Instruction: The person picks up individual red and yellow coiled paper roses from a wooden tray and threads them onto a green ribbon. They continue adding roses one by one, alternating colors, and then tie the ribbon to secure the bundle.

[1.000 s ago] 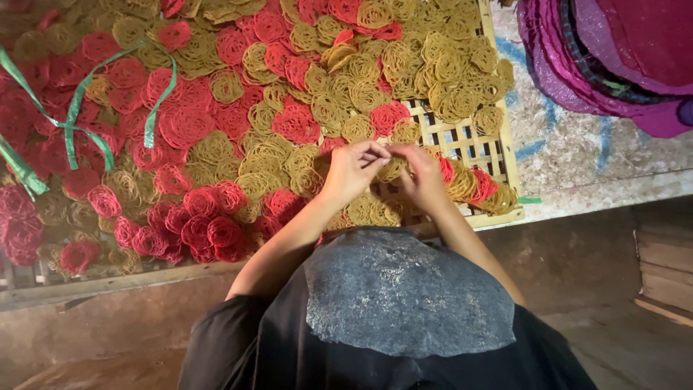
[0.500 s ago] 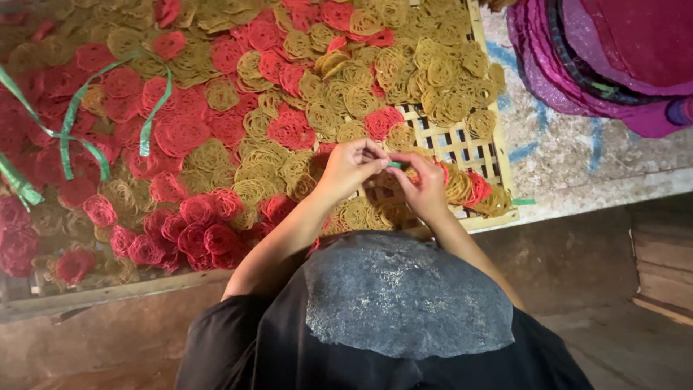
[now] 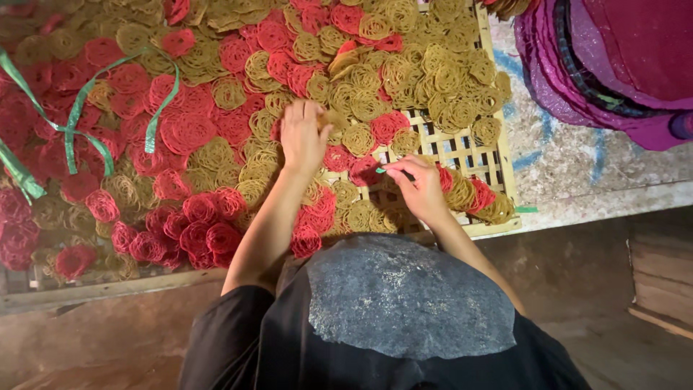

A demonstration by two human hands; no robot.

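The left hand (image 3: pixel 303 137) reaches farthest, fingers closed on a yellow coil (image 3: pixel 333 119) near the middle of the woven tray (image 3: pixel 462 148). The right hand (image 3: pixel 419 188), nearer the tray's front edge, pinches what seems a green strip (image 3: pixel 393 171) lying sideways.

Speckled grey counter (image 3: pixel 577 166) with faint blue streaks, its edge running above a brown earthen floor (image 3: pixel 599 289). Purple and magenta cloth (image 3: pixel 613 65) heaped at upper right. Wooden planks (image 3: pixel 660 289) at right edge. Dim, warm light.
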